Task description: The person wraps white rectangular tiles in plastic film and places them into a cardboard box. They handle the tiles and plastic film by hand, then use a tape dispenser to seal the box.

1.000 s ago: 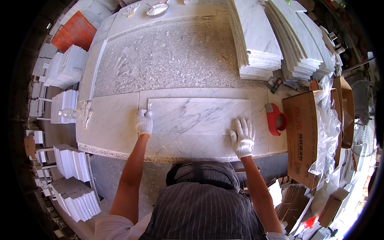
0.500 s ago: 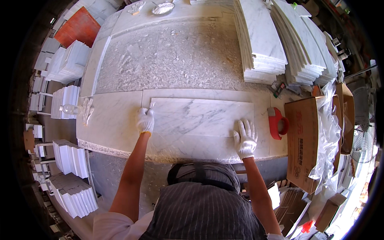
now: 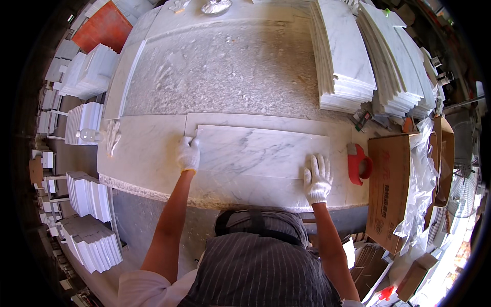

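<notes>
A white marble tile with grey veins [image 3: 261, 148] lies flat on larger marble slabs that form the bench's near edge [image 3: 146, 148]. My left hand [image 3: 188, 154], in a white knit glove, is closed at the tile's left end, its fingers curled. Whether it grips the tile's edge or a small thing is hidden. My right hand [image 3: 318, 180], gloved too, lies flat with fingers stretched over the tile's right end. Right of it stands a red tape dispenser [image 3: 354, 166].
A cardboard box [image 3: 384, 189] with clear plastic film [image 3: 417, 189] stands at the right. Stacked marble slabs [image 3: 348, 56] rise at the back right. Rubble [image 3: 220, 77] covers the bench's recessed middle. Loose gloves [image 3: 113, 137] and a clear bottle [image 3: 88, 135] lie left.
The view has shifted slightly. A pale tip that stuck out past my left fist now sits closer in. My right hand stays flat on the tile's right end.
</notes>
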Demonstrator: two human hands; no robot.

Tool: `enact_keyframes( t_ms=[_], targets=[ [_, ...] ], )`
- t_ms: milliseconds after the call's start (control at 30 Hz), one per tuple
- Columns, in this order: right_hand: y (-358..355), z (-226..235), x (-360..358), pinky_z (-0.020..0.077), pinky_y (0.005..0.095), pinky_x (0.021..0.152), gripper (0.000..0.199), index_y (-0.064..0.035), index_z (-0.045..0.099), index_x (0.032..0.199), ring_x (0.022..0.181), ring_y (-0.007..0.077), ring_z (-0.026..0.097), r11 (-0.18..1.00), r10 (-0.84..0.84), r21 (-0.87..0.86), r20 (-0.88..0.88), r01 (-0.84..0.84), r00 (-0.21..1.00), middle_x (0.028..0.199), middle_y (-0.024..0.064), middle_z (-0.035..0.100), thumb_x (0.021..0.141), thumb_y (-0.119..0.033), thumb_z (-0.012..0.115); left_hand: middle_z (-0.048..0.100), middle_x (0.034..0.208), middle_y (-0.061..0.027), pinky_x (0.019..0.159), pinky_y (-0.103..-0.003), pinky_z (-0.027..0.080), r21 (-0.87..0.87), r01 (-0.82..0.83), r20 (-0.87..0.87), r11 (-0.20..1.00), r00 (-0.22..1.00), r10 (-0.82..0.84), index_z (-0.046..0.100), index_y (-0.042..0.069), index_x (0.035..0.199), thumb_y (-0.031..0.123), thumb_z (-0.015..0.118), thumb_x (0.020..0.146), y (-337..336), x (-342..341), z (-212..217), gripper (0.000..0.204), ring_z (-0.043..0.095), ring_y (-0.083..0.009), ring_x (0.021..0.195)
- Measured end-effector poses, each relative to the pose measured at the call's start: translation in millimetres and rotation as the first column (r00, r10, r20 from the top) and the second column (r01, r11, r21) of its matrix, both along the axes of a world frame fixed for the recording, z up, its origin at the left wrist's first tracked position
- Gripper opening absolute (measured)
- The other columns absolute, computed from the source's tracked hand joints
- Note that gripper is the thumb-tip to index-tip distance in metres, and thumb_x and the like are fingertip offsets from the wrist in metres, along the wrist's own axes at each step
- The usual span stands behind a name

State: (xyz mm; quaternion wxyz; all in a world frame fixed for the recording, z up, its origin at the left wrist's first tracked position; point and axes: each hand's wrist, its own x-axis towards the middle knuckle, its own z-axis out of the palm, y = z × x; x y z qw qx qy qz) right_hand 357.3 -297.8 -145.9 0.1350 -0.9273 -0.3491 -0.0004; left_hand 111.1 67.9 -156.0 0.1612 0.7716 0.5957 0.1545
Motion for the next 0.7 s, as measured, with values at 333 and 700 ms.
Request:
enact_keyframes(
  t_ms=[333, 700],
  targets=[
    [3, -2, -1, 0.0282, 0.0530, 0.114, 0.053, -0.0155, 0.051, 0.144, 0.144, 0.0352, 0.034, 0.993, -0.019, -0.114, -0.020, 0.016, 1.000, 0.153, 0.0102, 0.042, 0.097, -0.039, 0.050, 0.051, 0.141, -0.0103, 0.111, -0.049, 0.031, 0.243, 0.804, -0.192, 0.543, 0.588, -0.785, 0.048, 0.018, 0.141, 0.037, 0.061, 0.090, -103, 41, 22, 0.056, 0.047, -0.0324, 0.128],
    [0, 1, 3, 0.0284, 0.0542, 0.113, 0.053, -0.0165, 0.051, 0.144, 0.142, 0.0356, 0.036, 0.995, -0.013, -0.102, -0.050, 0.008, 0.999, 0.152, 0.0100, 0.044, 0.097, -0.040, 0.050, 0.042, 0.151, -0.0135, 0.118, -0.051, 0.022, 0.209, 0.314, -0.412, 0.926, 0.887, -0.208, 0.044, 0.010, 0.144, 0.038, 0.046, 0.099, -51, 32, 27, 0.053, 0.035, -0.0344, 0.140]
  ],
)
